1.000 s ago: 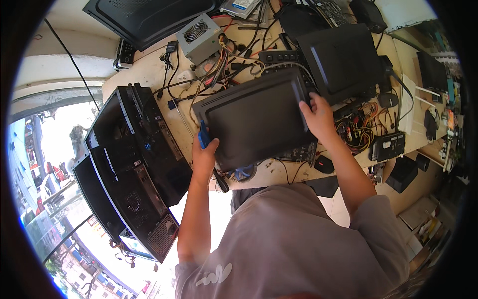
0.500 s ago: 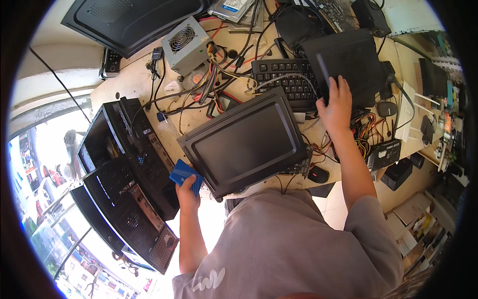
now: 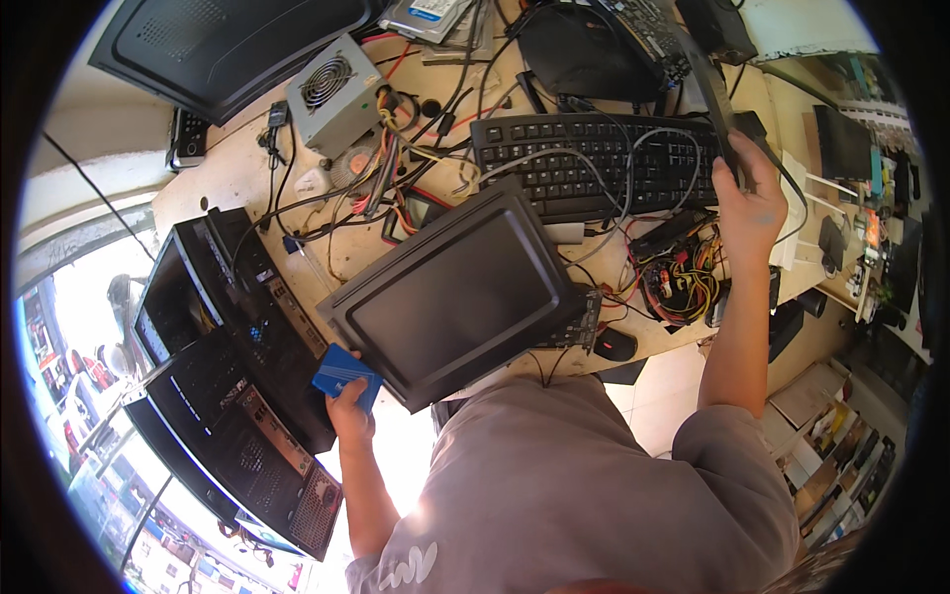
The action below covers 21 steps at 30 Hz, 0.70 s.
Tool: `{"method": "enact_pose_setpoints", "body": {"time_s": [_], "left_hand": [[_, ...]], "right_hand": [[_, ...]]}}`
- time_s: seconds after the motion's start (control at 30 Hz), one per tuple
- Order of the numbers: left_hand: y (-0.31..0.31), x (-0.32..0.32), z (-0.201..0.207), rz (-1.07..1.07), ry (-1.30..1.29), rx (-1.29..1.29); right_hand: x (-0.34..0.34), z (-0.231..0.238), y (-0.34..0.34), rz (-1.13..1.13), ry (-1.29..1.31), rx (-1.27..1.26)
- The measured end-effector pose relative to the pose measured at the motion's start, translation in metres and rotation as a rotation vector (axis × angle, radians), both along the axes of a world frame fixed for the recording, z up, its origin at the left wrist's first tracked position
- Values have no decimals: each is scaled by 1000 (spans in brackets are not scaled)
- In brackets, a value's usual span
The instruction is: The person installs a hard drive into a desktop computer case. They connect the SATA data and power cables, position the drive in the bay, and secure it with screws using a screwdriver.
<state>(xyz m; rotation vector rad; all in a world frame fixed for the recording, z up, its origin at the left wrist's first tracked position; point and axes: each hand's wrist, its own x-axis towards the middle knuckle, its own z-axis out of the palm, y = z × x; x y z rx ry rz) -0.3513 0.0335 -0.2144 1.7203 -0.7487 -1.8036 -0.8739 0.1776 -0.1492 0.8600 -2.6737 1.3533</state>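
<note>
My left hand [image 3: 350, 411] grips a small flat blue rectangular case [image 3: 346, 375], thumb on top, beside the left end of a black computer side panel [image 3: 455, 297] on the table. My right hand [image 3: 752, 198] is closed on the lower end of a flat black panel [image 3: 714, 99], which stands tilted up so that mostly its thin edge shows. Below that panel lies a black keyboard [image 3: 584, 168] with a grey cable looped over it. Near my right wrist sits a bundle of coloured wires [image 3: 683, 282].
Black computer towers [image 3: 247, 337] stand at the left. A silver power supply [image 3: 336, 94], tangled cables and a hard drive [image 3: 426, 18] lie at the back. A black mouse [image 3: 615, 344] is near the front edge. Shelves [image 3: 831, 465] hold items at the right.
My right hand has lifted the black panel and turned it from flat to edge-on, moving it right and uncovering the keyboard's right part. The left hand still holds the blue case.
</note>
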Motion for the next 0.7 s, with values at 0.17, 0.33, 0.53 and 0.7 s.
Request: {"method": "enact_pose_setpoints", "body": {"time_s": [0.17, 0.33, 0.53, 0.7], "left_hand": [[-6, 3, 0, 21, -28, 2], [-13, -6, 4, -3, -72, 7], [-12, -11, 6, -25, -86, -14], [-18, -28, 15, -130, -186, -49]], "right_hand": [[-12, 4, 6, 141, -67, -68], [22, -37, -15, 298, 308, 373], [39, -62, -56, 423, 344, 624], [60, -87, -167, 745, 184, 141]]}}
